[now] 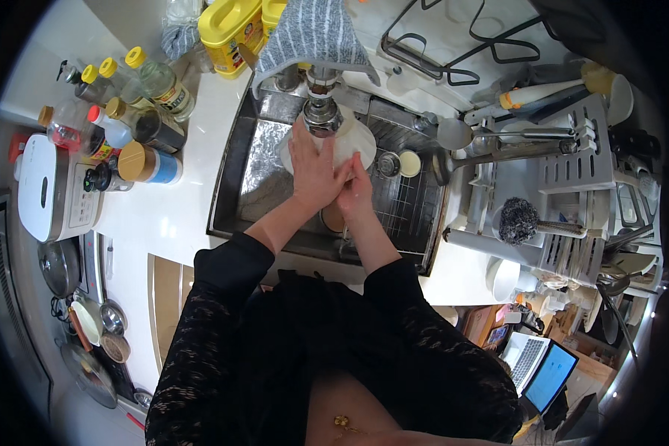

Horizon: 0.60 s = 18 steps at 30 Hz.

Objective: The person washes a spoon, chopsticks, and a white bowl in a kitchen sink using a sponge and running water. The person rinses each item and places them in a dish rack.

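Both hands are together over a metal kitchen sink, just below the faucet. My left hand lies with its fingers up beside the faucet's outlet, over a pale, translucent round item, perhaps a bowl or lid. My right hand touches the left one at the thumb side, its fingers bent near the item's lower rim. Whether either hand grips the item cannot be made out. Below the hands, a brownish round thing shows in part. A striped grey cloth hangs over the faucet.
A wire rack fills the sink's right side, with a small metal cup and a cream-coloured round piece. Bottles and a white appliance stand left. At right are a dish rack and a scrubbing brush.
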Each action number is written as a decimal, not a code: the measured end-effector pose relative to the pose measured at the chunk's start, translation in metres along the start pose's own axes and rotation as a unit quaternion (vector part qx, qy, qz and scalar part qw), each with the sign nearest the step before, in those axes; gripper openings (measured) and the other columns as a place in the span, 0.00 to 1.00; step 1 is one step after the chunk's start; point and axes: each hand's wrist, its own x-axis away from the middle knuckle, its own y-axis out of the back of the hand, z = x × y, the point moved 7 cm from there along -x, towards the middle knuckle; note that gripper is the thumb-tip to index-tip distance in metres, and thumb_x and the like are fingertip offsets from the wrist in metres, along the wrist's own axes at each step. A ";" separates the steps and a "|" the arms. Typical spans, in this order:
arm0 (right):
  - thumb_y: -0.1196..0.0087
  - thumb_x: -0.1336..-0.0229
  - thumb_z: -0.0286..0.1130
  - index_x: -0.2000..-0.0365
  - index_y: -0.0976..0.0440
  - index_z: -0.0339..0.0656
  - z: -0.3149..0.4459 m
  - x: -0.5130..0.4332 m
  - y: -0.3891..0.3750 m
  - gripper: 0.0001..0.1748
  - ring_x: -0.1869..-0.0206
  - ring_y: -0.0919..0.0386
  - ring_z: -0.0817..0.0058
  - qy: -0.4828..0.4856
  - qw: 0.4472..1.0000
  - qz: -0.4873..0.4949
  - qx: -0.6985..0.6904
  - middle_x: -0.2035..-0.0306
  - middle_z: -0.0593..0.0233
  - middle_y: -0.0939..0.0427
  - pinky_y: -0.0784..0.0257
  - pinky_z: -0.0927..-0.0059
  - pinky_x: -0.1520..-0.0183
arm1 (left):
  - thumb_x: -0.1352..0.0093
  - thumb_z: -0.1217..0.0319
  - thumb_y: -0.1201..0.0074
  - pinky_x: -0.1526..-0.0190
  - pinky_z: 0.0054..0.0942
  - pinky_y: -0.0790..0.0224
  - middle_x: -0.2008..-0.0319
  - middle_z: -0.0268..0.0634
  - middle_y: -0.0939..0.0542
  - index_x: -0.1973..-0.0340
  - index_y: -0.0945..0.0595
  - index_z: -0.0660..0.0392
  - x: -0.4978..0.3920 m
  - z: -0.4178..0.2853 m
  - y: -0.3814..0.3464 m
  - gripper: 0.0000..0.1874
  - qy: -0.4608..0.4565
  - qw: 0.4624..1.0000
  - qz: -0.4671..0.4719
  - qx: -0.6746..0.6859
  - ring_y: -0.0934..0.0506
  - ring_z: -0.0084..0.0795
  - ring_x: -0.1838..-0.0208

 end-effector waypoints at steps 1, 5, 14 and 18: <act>0.56 0.36 0.38 0.47 0.36 0.40 0.000 0.006 -0.004 0.20 0.46 0.30 0.70 0.013 1.000 0.009 0.025 0.49 0.64 0.29 0.33 0.65 0.44 | 0.37 0.65 0.51 0.42 0.58 0.50 0.60 0.43 0.22 0.48 0.25 0.54 -0.001 -0.013 0.002 0.21 -0.038 0.999 0.019 -0.019 0.28 0.43 0.50; 0.49 0.39 0.33 0.50 0.33 0.37 0.006 0.023 -0.014 0.19 0.53 0.25 0.73 0.029 0.985 0.030 0.165 0.54 0.63 0.25 0.30 0.71 0.50 | 0.37 0.64 0.51 0.45 0.51 0.41 0.65 0.42 0.20 0.53 0.23 0.56 -0.020 -0.003 -0.027 0.18 -0.063 0.970 0.233 0.013 0.23 0.42 0.60; 0.42 0.46 0.41 0.58 0.29 0.31 0.064 0.013 -0.019 0.23 0.64 0.23 0.75 -0.055 0.946 0.041 0.316 0.66 0.63 0.23 0.26 0.73 0.61 | 0.35 0.59 0.46 0.63 0.25 0.29 0.64 0.38 0.20 0.54 0.24 0.62 0.004 0.100 -0.061 0.21 0.388 0.643 0.372 0.546 0.22 0.25 0.64; 0.49 0.42 0.48 0.61 0.27 0.33 0.068 -0.029 -0.018 0.24 0.72 0.26 0.79 -0.033 0.761 0.013 0.647 0.71 0.67 0.23 0.33 0.73 0.72 | 0.34 0.59 0.45 0.68 0.22 0.29 0.69 0.35 0.20 0.60 0.21 0.64 0.026 0.114 -0.046 0.19 0.472 0.650 0.287 0.521 0.22 0.22 0.69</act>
